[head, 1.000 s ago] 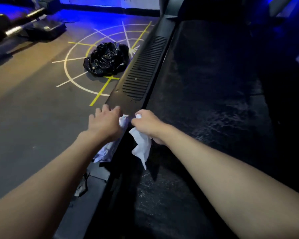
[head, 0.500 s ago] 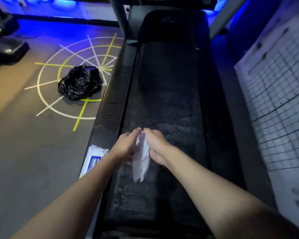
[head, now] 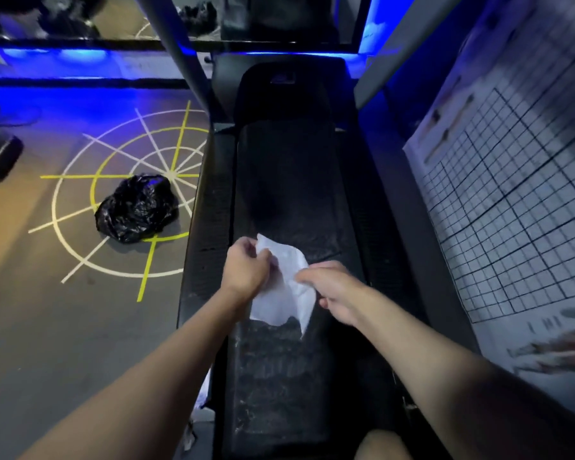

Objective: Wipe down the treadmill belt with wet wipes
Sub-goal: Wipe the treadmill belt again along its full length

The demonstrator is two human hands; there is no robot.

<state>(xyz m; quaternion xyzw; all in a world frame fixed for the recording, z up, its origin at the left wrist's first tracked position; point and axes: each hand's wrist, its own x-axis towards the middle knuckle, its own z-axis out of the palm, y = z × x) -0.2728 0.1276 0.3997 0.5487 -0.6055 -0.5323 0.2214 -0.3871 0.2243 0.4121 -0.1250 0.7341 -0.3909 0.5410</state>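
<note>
The left arm (head: 153, 370) hides most of a white thing (head: 206, 388). The wall chart (head: 512, 227) is too blurry to read. The bottom edge cuts off a knee (head: 382, 446)

Wipe (head: 286, 287) held between both hands above treadmill belt (head: 286, 180); bag (head: 135, 209) on floor left; wall chart (head: 512, 210) right

The wipe (head: 284, 287) is white, thin and creased. It is partly opened out, pinched at its top edge by the left hand (head: 246, 270) and at its side by the right hand (head: 332, 293), with its lower corners hanging over the belt (head: 286, 180). The belt is black and long, its near stretch streaked with pale smears.
</note>
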